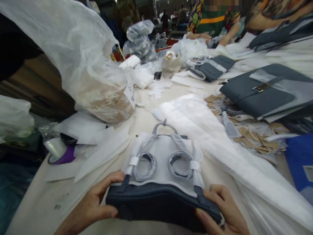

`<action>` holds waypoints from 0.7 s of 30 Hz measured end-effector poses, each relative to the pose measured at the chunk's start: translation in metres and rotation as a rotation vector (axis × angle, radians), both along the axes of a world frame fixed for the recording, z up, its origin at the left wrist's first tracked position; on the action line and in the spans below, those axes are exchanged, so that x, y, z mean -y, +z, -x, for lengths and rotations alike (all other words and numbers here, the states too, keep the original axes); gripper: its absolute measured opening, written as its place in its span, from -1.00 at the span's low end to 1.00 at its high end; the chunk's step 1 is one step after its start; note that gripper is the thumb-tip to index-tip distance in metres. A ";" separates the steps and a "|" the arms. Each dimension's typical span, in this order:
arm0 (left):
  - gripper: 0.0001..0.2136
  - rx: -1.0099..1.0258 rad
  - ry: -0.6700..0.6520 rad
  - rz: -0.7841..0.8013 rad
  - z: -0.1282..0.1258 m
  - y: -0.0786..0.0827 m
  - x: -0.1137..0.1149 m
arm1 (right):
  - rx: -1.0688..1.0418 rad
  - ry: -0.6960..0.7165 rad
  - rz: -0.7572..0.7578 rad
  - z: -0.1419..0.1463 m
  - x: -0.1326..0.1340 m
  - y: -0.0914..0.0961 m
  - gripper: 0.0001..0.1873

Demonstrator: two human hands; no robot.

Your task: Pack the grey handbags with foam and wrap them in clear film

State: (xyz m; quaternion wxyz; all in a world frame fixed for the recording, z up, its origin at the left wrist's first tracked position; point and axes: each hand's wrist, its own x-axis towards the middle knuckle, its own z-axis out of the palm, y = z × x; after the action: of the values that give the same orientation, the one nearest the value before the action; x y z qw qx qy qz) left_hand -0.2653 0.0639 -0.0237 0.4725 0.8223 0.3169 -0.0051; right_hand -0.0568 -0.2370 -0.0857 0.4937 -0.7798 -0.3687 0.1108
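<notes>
A dark blue-grey handbag [158, 200] lies on the table in front of me, its base toward me. A white sheet covers its face, and its coiled grey straps [146, 164] are wrapped in white paper and tape. My left hand [94, 205] grips the bag's left bottom corner, thumb on the base. At the right bottom corner, my right hand [223, 212] holds the bag with its fingers curled around the edge.
White fabric dust bags [220, 147] lie to the right, with brown tags [254, 137] and another grey handbag [264, 91] beyond. A large plastic sack [80, 55] stands at left beside white paper sheets [97, 147]. Other people work at the far end.
</notes>
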 end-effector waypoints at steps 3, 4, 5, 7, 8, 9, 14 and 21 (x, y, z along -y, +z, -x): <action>-0.57 0.087 0.051 -0.061 -0.009 -0.025 0.011 | 0.042 -0.110 -0.072 0.001 -0.011 0.000 -0.76; -0.60 0.090 0.047 -0.043 -0.015 -0.030 0.012 | 0.006 -0.128 -0.080 0.002 -0.015 -0.001 -0.72; -0.62 0.086 0.045 0.005 -0.020 -0.033 0.013 | -0.050 -0.142 -0.067 0.003 -0.019 -0.002 -0.69; -0.61 0.080 0.043 0.138 -0.029 -0.033 0.012 | -0.192 -0.175 -0.015 0.003 -0.026 -0.002 -0.62; -0.60 0.091 0.038 0.191 -0.032 -0.032 0.011 | -0.264 -0.184 0.006 0.002 -0.028 0.000 -0.59; -0.60 0.114 0.026 0.222 -0.034 -0.031 0.011 | -0.333 -0.180 0.015 0.001 -0.030 0.002 -0.56; -0.66 0.321 0.003 0.248 -0.029 -0.028 0.008 | -0.534 0.008 -0.008 -0.007 -0.028 0.024 -0.56; -0.72 0.333 0.062 0.215 -0.020 -0.017 0.003 | -0.623 0.058 -0.128 -0.008 -0.012 0.029 -0.44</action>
State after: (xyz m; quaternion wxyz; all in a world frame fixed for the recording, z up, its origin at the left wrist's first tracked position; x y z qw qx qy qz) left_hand -0.2458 0.0606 -0.0407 0.6036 0.7464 0.2571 0.1116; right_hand -0.0493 -0.2248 -0.0569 0.6273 -0.6649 -0.2283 0.3350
